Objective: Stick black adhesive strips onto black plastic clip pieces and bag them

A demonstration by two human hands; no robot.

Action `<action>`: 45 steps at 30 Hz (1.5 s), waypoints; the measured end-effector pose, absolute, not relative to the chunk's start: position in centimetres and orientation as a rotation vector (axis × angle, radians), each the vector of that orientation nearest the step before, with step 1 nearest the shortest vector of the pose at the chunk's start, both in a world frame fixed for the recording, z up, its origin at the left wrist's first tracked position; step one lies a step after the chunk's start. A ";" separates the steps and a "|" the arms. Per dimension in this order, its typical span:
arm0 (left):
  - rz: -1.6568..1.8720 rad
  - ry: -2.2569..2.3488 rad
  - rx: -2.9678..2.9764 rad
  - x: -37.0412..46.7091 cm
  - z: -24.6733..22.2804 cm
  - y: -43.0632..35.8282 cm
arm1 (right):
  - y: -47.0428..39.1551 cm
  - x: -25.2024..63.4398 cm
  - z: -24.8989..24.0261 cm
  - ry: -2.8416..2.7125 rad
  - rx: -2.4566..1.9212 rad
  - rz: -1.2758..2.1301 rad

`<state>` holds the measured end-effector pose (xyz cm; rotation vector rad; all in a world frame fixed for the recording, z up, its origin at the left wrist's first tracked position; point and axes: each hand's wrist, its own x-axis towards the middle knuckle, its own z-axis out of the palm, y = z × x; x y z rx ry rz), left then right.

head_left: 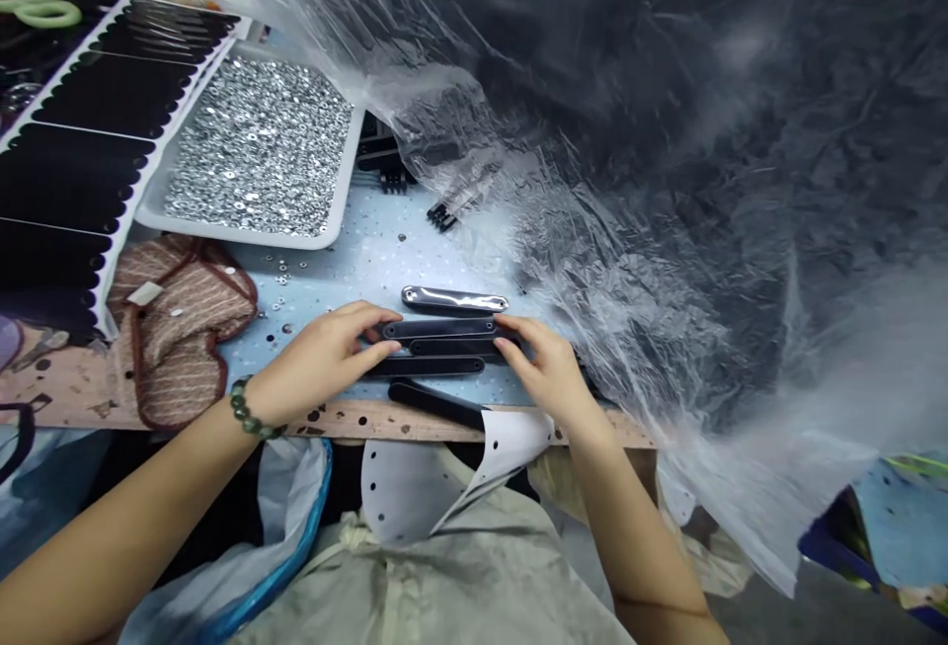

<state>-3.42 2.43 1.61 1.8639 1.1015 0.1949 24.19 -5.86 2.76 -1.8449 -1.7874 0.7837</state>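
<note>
Several dark strips with rounded ends lie close together near the table's front edge. My left hand pinches the left end of a dark strip, its thumb near the strip just below. On the other side, my right hand has thumb and finger at the right ends of this strip and a second dark strip. Behind them lies a glossy strip with a hole at each end. Nearer my body are another dark strip and a slanted black strip, which touches a white perforated piece.
A white tray of small metal rings stands at the back left, beside black scalloped sheets. A brown striped cloth lies below it. Large clear plastic sheeting covers the right. Green-handled scissors lie at the far left.
</note>
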 end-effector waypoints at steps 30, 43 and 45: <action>0.057 0.909 1.413 -4.8 8.0 -2.7 | -7.3 21.2 13.1 -2.655 -1.306 0.534; 0.033 0.895 1.455 -4.4 8.3 -4.0 | -7.6 20.4 14.7 -3.067 -1.203 0.433; 0.033 0.905 1.458 -4.2 7.9 -4.3 | -7.9 20.0 14.2 -3.140 -1.226 0.326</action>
